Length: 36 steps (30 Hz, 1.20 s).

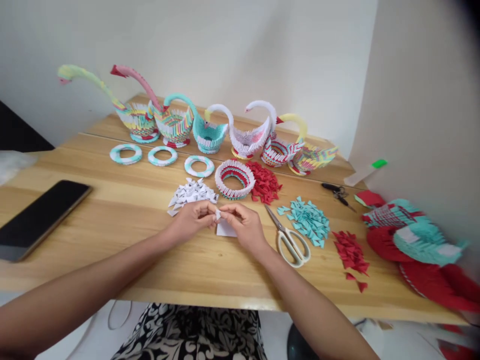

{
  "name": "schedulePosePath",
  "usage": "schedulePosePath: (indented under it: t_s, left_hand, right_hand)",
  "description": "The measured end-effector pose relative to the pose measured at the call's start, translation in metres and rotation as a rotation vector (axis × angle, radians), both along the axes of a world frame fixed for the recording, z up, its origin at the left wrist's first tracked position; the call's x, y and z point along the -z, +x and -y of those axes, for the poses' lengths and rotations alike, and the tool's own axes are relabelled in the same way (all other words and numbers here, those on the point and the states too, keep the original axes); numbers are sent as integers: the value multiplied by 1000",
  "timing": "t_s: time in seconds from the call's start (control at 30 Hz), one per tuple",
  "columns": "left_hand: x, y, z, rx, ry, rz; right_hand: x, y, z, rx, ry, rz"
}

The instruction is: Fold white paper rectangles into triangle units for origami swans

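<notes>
Over the middle of the wooden table, my left hand and my right hand meet fingertip to fingertip. Both pinch a small white folded paper piece between them. Below my right fingers lies a white paper sheet, partly covered by the hand. A heap of white folded paper triangles sits just beyond my left hand. Behind my hands stands a round ring basket of white, red and teal folded pieces. Scissors with pale handles rest to the right of my right hand.
Red triangles, teal triangles and more red ones lie in heaps. Paper swans line the back, with teal-and-white rings before them. A phone is at left; small black-handled snips and red-teal paper models at right.
</notes>
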State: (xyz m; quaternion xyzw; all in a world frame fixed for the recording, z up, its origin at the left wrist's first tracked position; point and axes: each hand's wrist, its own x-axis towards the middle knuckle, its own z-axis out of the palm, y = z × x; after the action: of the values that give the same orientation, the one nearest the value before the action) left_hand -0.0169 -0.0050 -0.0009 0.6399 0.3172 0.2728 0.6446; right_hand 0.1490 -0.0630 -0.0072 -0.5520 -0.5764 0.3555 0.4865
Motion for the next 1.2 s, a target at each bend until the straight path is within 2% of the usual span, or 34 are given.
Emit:
schedulePosePath:
  t_s: [0.2,0.37,0.67,0.9,1.03,1.2]
  left_hand:
    - [0,-2,0,10,36,57]
    - [2,-2,-1,34,-53,136]
    - [5,-1,-3,4,-218,136]
    - [-1,-1,-2,-11,-247,112]
    - [-1,-3,-2,1,-284,140]
    - [-4,-6,-2,13,-463,252]
  right_hand:
    - [-6,0,1,23,14,-21]
    - [-10,-1,1,33,17,-49]
    - [-8,-1,-1,105,-6,-45]
    - [-7,-3,1,81,-5,3]
    - [-5,-2,2,55,40,54]
    - [-7,1,3,-23,202,203]
